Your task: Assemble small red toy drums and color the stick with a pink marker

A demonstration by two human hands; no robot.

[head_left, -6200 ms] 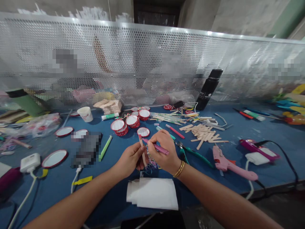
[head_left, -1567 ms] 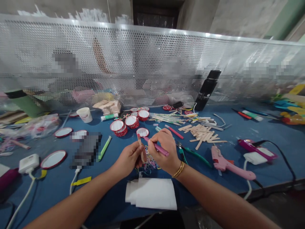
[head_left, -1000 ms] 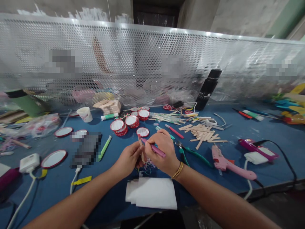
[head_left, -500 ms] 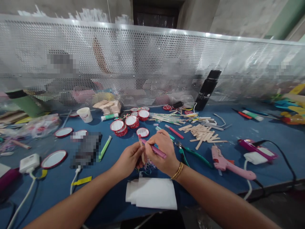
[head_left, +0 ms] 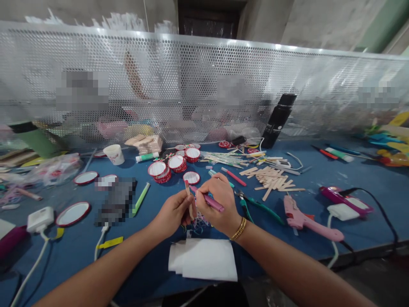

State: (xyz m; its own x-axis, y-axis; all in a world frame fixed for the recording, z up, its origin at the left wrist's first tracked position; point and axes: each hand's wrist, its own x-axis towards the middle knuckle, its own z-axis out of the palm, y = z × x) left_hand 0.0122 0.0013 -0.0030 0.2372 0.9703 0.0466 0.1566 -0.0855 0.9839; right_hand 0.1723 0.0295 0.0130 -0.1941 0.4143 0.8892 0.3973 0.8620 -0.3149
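Note:
My left hand (head_left: pixel 172 213) pinches a wooden craft stick (head_left: pixel 188 191) and holds it nearly upright over the blue table (head_left: pixel 319 179). My right hand (head_left: pixel 219 204) grips a pink marker (head_left: pixel 208 199) with its tip against the stick. Under both hands lies a small tangle of coloured threads (head_left: pixel 200 221). A folded white paper (head_left: pixel 204 258) lies just in front of my hands.
Red-rimmed round lids (head_left: pixel 169 164) and small mirrors (head_left: pixel 73 213) lie left and behind. Loose wooden sticks (head_left: pixel 271 179), green-handled pliers (head_left: pixel 255 204) and a pink glue gun (head_left: pixel 306 219) are to the right. A black bottle (head_left: pixel 279 119) stands by the perforated metal screen (head_left: pixel 204 85).
The marker tip has shifted slightly along the stick; both hands stay in nearly the same place.

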